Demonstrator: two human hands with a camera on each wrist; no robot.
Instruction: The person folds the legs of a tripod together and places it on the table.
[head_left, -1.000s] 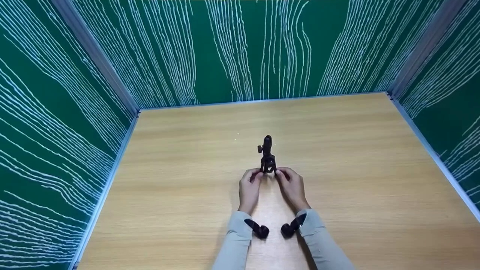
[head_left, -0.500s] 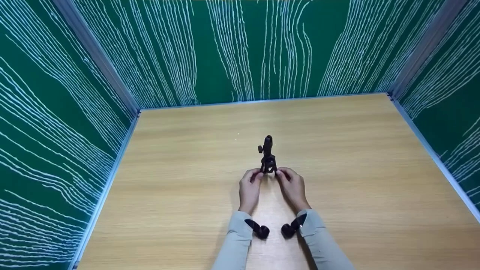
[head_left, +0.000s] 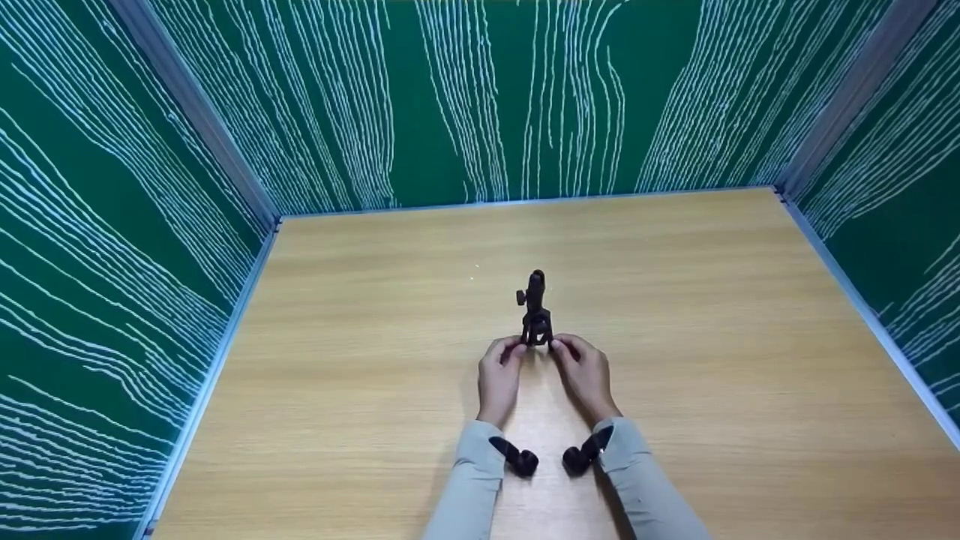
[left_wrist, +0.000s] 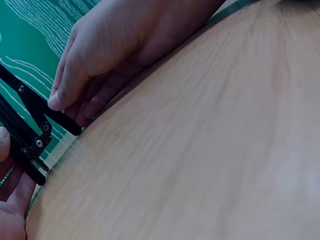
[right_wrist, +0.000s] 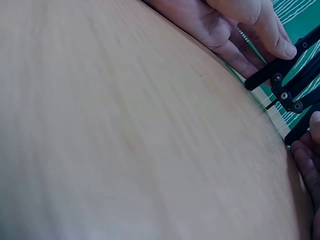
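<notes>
A small black tripod [head_left: 535,304] stands upright on the table at the middle, with a knob [head_left: 520,298] sticking out on its left side. My left hand [head_left: 499,379] pinches one leg low down, thumb on top. The opposite leg is pinched by my right hand [head_left: 589,379] in the same way. The left wrist view brings the spread legs and hinged metal braces [left_wrist: 39,143] close, the legs' feet at the tabletop. From the right wrist, the same braces [right_wrist: 284,95] appear between both hands; the tripod's upper part is cut off there.
A wooden table [head_left: 360,360] spreads on all sides. Green walls with white wavy lines [head_left: 480,105] enclose its back and both sides, joined by grey posts [head_left: 199,112]. Small black cameras [head_left: 523,463] sit on both cuffs. Tiny pale specks [head_left: 472,278] lie beyond the tripod.
</notes>
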